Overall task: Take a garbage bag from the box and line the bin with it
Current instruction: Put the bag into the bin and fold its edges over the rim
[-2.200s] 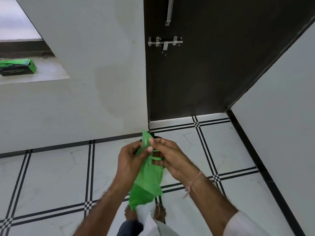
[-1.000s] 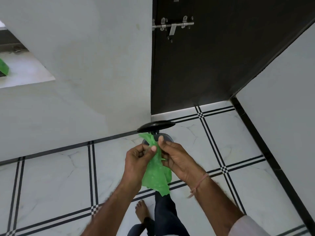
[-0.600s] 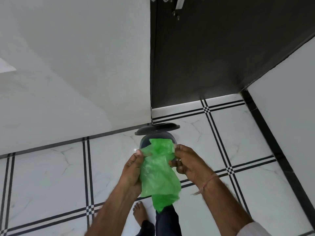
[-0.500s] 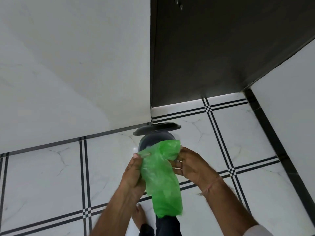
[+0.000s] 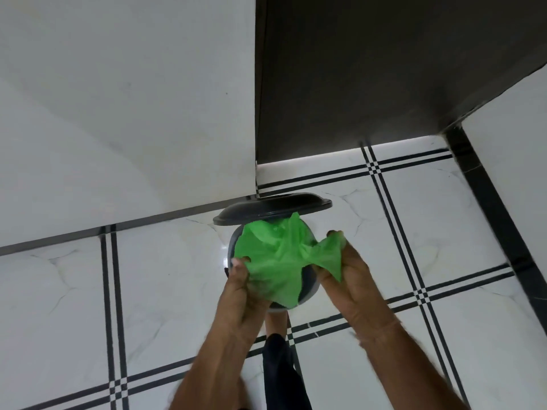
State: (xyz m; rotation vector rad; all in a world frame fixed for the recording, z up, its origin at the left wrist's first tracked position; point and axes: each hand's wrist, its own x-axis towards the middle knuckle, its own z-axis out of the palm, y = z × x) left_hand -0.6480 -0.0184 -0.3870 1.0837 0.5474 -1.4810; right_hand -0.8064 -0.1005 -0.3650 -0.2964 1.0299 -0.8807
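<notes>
A thin green garbage bag [image 5: 278,255] is spread over the mouth of a small dark round bin [image 5: 309,291] standing on the floor. The bin's black lid [image 5: 272,209] is tipped up behind the opening. My left hand [image 5: 239,279] pinches the bag's edge at the bin's left rim. My right hand [image 5: 344,267] grips a stretched corner of the bag just right of the bin. Most of the bin's body is hidden under the bag and my hands. The box is out of view.
White marble floor tiles with black double lines [image 5: 112,291] surround the bin. A white wall [image 5: 127,113] rises at the left, a dark door [image 5: 384,69] at the back, another white wall [image 5: 515,161] at the right. My foot and dark trouser leg [image 5: 281,365] are just below the bin.
The hands have moved apart and down, pulling the bunched bag open over the bin's mouth. The view has tilted down and closer to the bin.
</notes>
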